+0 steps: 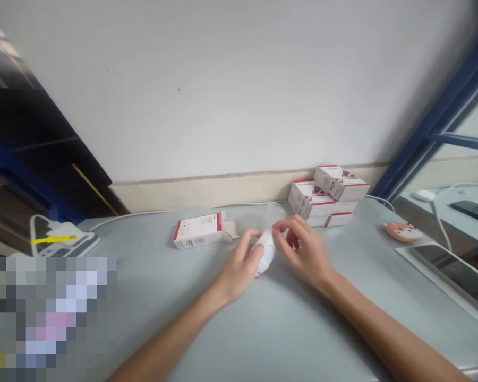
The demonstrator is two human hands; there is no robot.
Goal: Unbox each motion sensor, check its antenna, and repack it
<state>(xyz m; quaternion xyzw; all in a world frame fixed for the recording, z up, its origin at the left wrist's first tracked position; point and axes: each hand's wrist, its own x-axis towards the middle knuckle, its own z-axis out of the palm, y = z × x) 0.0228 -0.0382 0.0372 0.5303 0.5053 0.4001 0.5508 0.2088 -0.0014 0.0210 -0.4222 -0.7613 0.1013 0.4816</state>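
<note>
**A:** Quick, what do we have, biggest first?

**B:** We have a pale grey tabletop [155,281] against a white wall [223,90], a stack of white-and-red cardboard boxes [322,199] by the wall, and a white-and-red open-flapped carton [197,231] lying nearer us.

**A:** Anything hidden?

**B:** A pixelated patch [51,318] covers the lower left, and blur hides what the white object [266,253] between the hands is.

**A:** Fingers?

**B:** The left hand [239,265] curls closed around it. The right hand [302,249] is half open, fingertips [278,225] at its top; we can't tell if they grip.

I saw white boxes [199,231] with red stripes, a white packet [266,252] edged red, a pale grey table [151,318], a blue frame [434,124], an orange pad [402,232].
</note>
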